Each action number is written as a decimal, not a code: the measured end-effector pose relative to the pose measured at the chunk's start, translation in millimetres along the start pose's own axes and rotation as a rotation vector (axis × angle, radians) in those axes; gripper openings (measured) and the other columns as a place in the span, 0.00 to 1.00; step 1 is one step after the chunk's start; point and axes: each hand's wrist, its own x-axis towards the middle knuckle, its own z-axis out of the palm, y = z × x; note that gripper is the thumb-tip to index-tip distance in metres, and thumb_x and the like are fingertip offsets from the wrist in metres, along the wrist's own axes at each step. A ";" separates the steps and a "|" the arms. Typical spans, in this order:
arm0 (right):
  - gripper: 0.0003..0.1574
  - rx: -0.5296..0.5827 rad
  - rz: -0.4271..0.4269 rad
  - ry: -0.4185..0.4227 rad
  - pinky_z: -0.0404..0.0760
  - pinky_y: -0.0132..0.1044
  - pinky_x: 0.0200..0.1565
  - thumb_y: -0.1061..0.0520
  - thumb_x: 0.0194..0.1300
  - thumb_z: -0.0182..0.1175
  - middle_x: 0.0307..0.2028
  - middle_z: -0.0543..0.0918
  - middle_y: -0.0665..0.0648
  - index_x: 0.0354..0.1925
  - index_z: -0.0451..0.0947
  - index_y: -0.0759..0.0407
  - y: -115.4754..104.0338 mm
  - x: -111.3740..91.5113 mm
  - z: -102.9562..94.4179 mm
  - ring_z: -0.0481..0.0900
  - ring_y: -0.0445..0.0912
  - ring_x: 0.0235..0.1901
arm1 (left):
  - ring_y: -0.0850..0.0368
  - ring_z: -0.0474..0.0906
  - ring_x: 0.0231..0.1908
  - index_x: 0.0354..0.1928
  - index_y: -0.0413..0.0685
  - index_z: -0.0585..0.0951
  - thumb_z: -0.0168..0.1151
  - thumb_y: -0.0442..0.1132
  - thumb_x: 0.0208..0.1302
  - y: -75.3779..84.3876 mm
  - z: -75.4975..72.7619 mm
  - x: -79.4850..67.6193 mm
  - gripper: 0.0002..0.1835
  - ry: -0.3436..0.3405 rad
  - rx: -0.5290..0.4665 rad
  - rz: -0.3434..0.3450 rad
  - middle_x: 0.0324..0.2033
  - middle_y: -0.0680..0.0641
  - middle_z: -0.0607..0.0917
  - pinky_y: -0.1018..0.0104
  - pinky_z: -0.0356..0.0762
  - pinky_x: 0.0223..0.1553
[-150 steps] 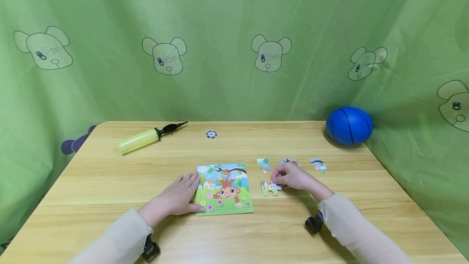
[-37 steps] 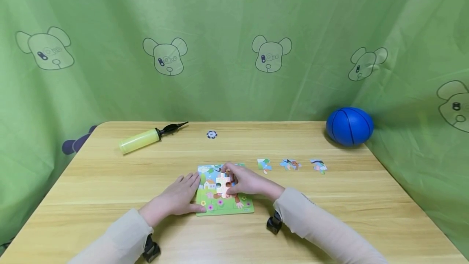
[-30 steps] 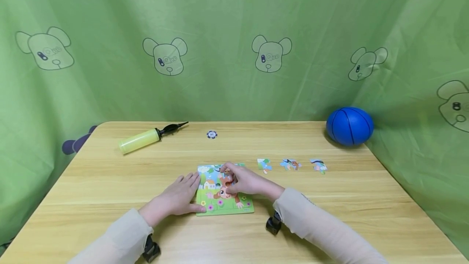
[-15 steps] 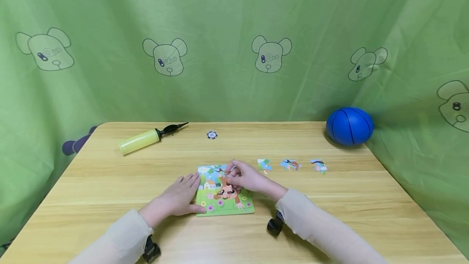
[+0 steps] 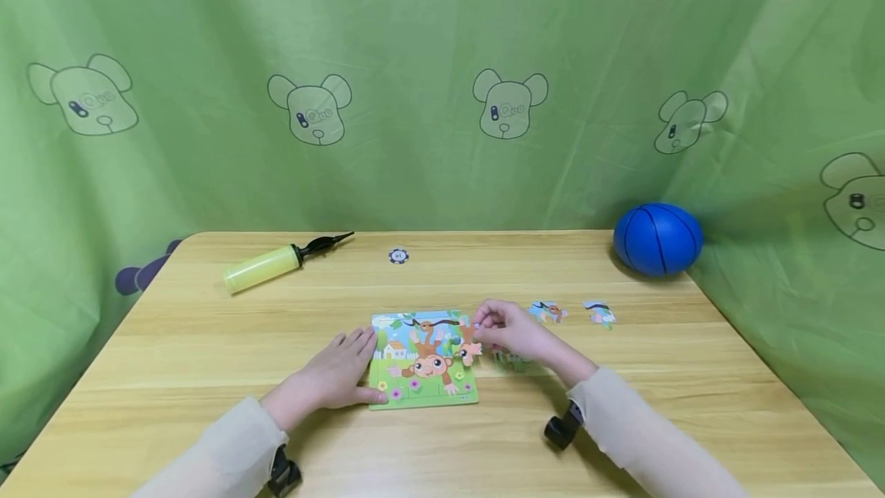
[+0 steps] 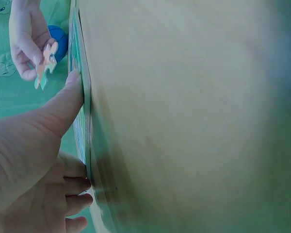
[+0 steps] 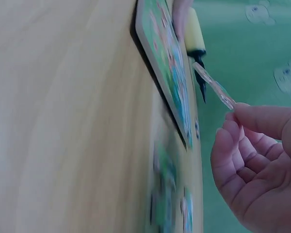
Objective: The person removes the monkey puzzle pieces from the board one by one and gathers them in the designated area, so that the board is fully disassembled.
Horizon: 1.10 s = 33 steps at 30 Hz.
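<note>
My left hand (image 5: 339,370) lies with straight fingers along the left edge of the monkey puzzle board (image 5: 415,398), its thumb at the near left corner. My right hand (image 5: 515,329) pinches a puzzle piece (image 5: 469,352) showing part of the monkey's face, between thumb and forefinger. That piece is tilted up over the board's right edge; in the right wrist view the puzzle piece (image 7: 214,86) stands edge-on, above the board. A house puzzle piece (image 5: 513,360) lies partly hidden under the right hand. Farther right are two loose puzzle pieces, a branch-and-tail piece (image 5: 548,312) and a corner piece (image 5: 599,313).
A blue ball (image 5: 658,240) sits at the back right corner of the table (image 5: 311,436). At the back left lies a yellow hand pump (image 5: 261,270) with a black nozzle. A poker chip (image 5: 398,256) is behind the board. Green curtains (image 5: 415,175) hang around the table.
My right hand let go of the house piece on the table, went to the board, lifted the monkey-face piece and carried it rightward. My left hand has stayed put.
</note>
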 end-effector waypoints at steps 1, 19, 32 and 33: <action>0.12 0.006 0.002 0.008 0.80 0.43 0.31 0.64 0.60 0.60 0.29 0.75 0.58 0.41 0.70 0.69 2.0 -3.1 -4.8 0.74 0.49 0.28 | 0.39 0.49 0.66 0.66 0.28 0.55 0.56 0.64 0.55 -0.1 0.2 0.0 0.51 0.001 0.001 0.000 0.67 0.34 0.53 0.48 0.45 0.65; 0.12 0.012 0.077 0.112 0.75 0.35 0.24 0.63 0.62 0.58 0.27 0.76 0.62 0.39 0.71 0.73 44.1 -58.1 -80.0 0.72 0.47 0.22 | 0.40 0.48 0.66 0.66 0.29 0.55 0.56 0.64 0.55 0.0 0.3 -1.2 0.51 -0.002 0.000 0.002 0.67 0.34 0.53 0.48 0.45 0.65; 0.08 -0.161 0.182 0.156 0.75 0.36 0.23 0.61 0.62 0.58 0.22 0.74 0.56 0.35 0.76 0.67 66.6 -66.1 -96.8 0.71 0.47 0.23 | 0.40 0.48 0.66 0.66 0.29 0.55 0.55 0.64 0.55 -0.3 0.9 -0.4 0.51 -0.002 -0.001 0.000 0.67 0.35 0.53 0.48 0.45 0.65; 0.08 -0.173 0.188 0.155 0.75 0.36 0.23 0.60 0.62 0.58 0.22 0.74 0.56 0.35 0.76 0.67 67.8 -66.1 -96.9 0.71 0.46 0.22 | 0.40 0.48 0.66 0.67 0.29 0.55 0.55 0.64 0.55 0.0 0.7 -0.5 0.51 -0.003 -0.001 -0.001 0.67 0.35 0.53 0.48 0.45 0.65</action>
